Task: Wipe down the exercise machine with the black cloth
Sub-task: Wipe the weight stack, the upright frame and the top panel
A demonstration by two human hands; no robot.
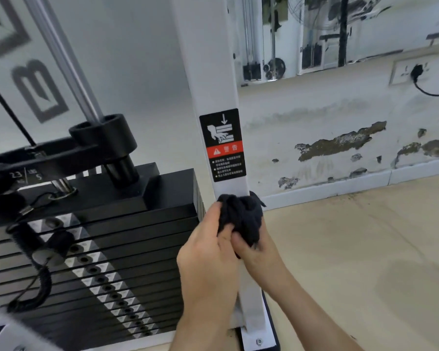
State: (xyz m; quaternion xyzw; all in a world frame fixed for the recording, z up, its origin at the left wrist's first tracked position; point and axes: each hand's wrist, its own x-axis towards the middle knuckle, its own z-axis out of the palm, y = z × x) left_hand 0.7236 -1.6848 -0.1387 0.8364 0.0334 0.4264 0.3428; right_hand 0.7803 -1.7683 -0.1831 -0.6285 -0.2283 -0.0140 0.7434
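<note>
The exercise machine has a white upright post (pixel 213 79) running from the top of the view down to a bolted foot plate. A bunched black cloth (pixel 241 214) is wrapped around the post just below a black and red warning sticker (pixel 223 145). My left hand (pixel 208 259) grips the cloth from the left side of the post. My right hand (pixel 256 252) holds it from the right, fingers curled into the fabric. Both hands meet in front of the post.
A black weight stack (pixel 107 249) with a selector pin on a coiled cord stands left of the post, under a chrome guide rod (pixel 69 64). A peeling white wall (pixel 340 138) with a plugged socket (pixel 413 72) lies behind. Tan floor spreads to the right.
</note>
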